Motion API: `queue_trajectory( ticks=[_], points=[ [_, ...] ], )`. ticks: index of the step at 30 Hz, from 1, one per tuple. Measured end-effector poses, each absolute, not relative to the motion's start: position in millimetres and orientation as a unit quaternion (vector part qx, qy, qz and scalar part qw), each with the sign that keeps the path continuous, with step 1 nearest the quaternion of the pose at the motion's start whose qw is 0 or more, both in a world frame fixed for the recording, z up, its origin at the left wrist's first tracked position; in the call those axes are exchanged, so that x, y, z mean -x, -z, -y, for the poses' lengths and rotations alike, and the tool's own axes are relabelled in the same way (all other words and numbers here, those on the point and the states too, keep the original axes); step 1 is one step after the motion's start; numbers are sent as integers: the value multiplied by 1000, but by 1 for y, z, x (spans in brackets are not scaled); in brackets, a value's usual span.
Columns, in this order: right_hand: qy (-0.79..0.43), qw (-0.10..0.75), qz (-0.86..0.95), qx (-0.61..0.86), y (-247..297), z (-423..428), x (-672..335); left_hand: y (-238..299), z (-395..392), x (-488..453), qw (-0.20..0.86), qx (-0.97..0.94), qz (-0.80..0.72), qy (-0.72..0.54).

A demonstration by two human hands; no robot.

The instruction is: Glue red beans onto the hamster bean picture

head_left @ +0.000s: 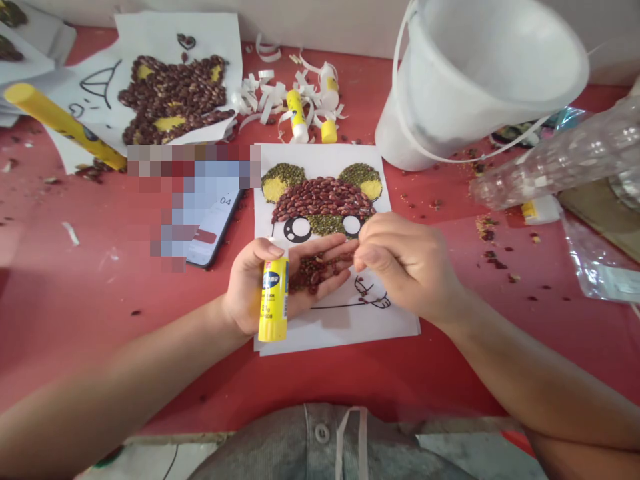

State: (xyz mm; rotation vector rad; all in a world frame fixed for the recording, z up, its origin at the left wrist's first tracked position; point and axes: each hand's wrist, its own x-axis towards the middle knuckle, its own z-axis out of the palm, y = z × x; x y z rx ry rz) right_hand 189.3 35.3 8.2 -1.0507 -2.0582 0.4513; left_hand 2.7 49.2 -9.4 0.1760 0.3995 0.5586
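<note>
My left hand (245,283) is palm up, its thumb pressing a yellow glue stick (273,300) against the palm. Red and green beans (313,272) lie in that same palm, below the outstretched fingers. Close by, at the left fingertips, my right hand (413,267) is closed in a pinch; what it holds, if anything, is hidden. Both hands are above a white sheet (340,327) with a line drawing of an animal. Red beans (325,198) cover its forehead, green beans (287,173) and yellow grains fill parts of the ears, and the eyes are printed black and white.
A phone (220,227) lies left of the sheet. Behind it is another bean picture (175,93), with an upright yellow tube (65,123) nearby. Paper strips and glue sticks (297,115) are at the back. A white bucket (405,127) and clear plastic bottle (560,153) stand right.
</note>
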Motion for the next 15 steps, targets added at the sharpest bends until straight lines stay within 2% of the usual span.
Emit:
queue_trajectory(
  ticks=[6, 15],
  points=[
    [-201, 339, 837, 379, -12, -32, -183, 6, -53, -2, 945, -70, -178, -265],
    [-78, 292, 889, 344, -8, -25, -161, 10, -52, -3, 935, -25, -230, -270]
  ],
)
